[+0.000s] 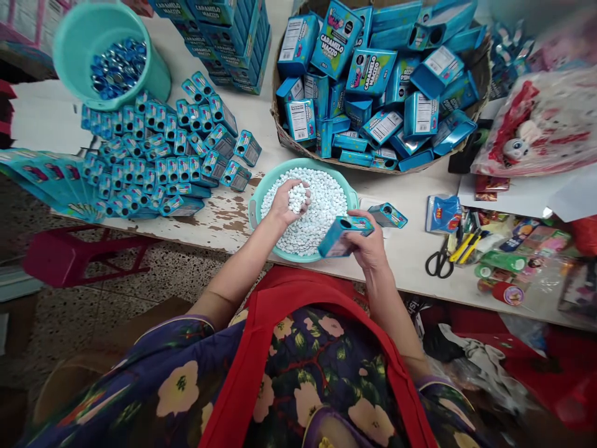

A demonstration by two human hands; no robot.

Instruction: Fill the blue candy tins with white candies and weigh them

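Observation:
A teal plastic basin (pixel 256 208) full of small white candies (pixel 321 193) stands at the table's front edge. Over it, my left hand (pixel 285 204) is cupped palm up, its fingers curled round a heap of the candies. My right hand (pixel 370 246) grips a blue candy box (pixel 342 235) above the basin's right rim. A dark round hole shows in the box's top. Another blue box (pixel 388 215) lies on the table just beyond my right hand.
Several small blue boxes (pixel 140 158) crowd the table at left, near a teal bucket (pixel 109 62) of blue wrapped pieces. Behind the basin sits a cardboard carton (pixel 278 118) heaped with blue boxes. Scissors (pixel 439 260) and yellow cutters (pixel 466 247) lie at right. A pink stool (pixel 60 256) stands below.

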